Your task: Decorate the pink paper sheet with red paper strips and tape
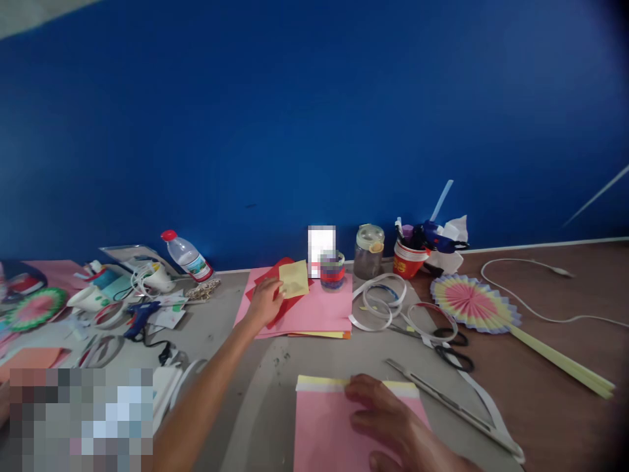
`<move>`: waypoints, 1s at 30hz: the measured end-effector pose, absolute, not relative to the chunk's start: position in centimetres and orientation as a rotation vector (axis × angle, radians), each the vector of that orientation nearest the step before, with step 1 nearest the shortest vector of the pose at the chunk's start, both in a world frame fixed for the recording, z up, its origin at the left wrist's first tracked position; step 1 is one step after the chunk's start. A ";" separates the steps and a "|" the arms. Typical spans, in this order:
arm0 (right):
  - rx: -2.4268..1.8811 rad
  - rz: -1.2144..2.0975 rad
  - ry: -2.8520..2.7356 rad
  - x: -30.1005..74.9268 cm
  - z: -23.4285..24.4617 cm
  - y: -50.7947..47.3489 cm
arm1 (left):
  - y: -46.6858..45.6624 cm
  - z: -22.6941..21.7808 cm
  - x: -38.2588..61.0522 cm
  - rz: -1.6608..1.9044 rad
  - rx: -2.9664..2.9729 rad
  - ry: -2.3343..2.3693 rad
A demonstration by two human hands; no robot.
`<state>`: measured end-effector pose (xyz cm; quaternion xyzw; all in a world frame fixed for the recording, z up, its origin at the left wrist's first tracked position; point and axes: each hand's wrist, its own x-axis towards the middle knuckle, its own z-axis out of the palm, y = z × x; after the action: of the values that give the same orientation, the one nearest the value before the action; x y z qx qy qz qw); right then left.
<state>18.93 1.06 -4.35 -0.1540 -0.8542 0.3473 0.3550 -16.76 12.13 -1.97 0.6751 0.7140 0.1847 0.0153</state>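
My left hand [268, 303] reaches out to a small yellow paper square [293, 278], its fingers and thumb closed at the square's left edge. Beneath that square lie red paper pieces [285, 313], on top of a larger pink sheet [327, 318]. Closer in, my right hand [386, 419] rests on a pink paper stack [322, 426] with yellow and white strips showing along its far edge. Its fingers are spread and bent slightly over the paper. A long, narrow metal tool [452, 406] lies to the right of this stack.
Behind the pink sheet stand a tape-wrapped jar [333, 272], a lidded jar [369, 252] and a red cup [409, 259] of tools. Scissors [455, 351], white strip rolls [378, 301] and a paper fan [474, 303] lie right. A glue gun [141, 316] and bottle [189, 257] are left.
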 end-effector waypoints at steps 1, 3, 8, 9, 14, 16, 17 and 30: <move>-0.397 0.862 -2.210 18.9 -4.2 1.1 | 11.4 -2.1 -17.1 0.564 2.095 2.232; -0.391 0.824 -2.192 18.7 -4.0 1.1 | 10.1 -2.4 -17.5 0.531 2.080 2.255; -0.345 0.836 -2.185 18.1 -3.2 0.7 | 7.9 -3.0 -17.9 0.416 2.014 2.304; -0.346 0.853 -2.206 17.9 -2.9 0.7 | 7.7 -3.0 -17.9 0.394 2.003 2.309; -0.420 0.933 -2.336 17.6 -1.5 0.4 | 7.8 -2.9 -17.9 0.314 1.975 2.311; -0.437 0.932 -2.382 17.7 -1.4 0.3 | 8.1 -2.7 -18.0 0.300 1.984 2.301; -0.438 0.930 -2.401 17.7 -1.4 0.3 | 8.2 -2.6 -18.0 0.296 1.991 2.300; -0.302 0.923 -2.409 17.9 -1.1 0.8 | 8.3 -1.4 -17.3 0.315 2.144 2.222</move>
<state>17.87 0.75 -1.12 -0.1121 -0.8934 0.3422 0.2687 -17.34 8.30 -1.44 0.6908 0.7157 0.1014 0.0190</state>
